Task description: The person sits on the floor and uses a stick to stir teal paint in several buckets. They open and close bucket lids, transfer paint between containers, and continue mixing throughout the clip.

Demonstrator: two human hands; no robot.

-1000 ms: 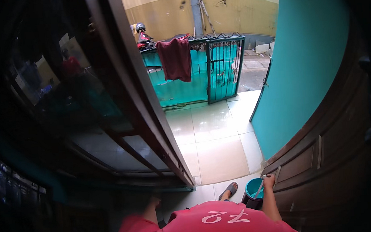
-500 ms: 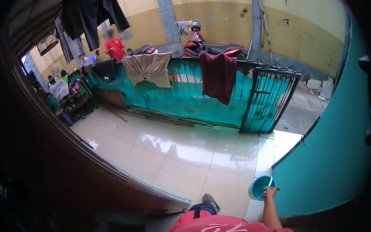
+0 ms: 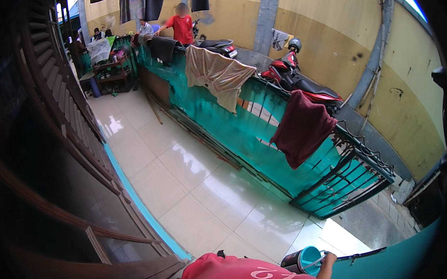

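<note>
My right hand (image 3: pixel 329 259) is at the lower right, closed on the handle of a bucket. The bucket (image 3: pixel 293 262) is turquoise inside and dark on its outer wall, and it hangs tilted beside my red shirt. A pale, thin piece crosses its mouth; I cannot tell whether that is the handle or a tool inside. My left hand does not show.
A turquoise fence with a barred gate (image 3: pixel 341 183) runs along the right, with a maroon towel (image 3: pixel 305 129) and a beige cloth (image 3: pixel 217 73) over it. Motorbikes (image 3: pixel 302 81) and a person in red (image 3: pixel 181 29) are beyond. Dark louvred shutters (image 3: pixel 55 63) line the left.
My view has swung left along the tiled walkway, so the fence now slants across it. My right hand and the bucket now sit lower in view, still together. My sandalled foot is hidden.
</note>
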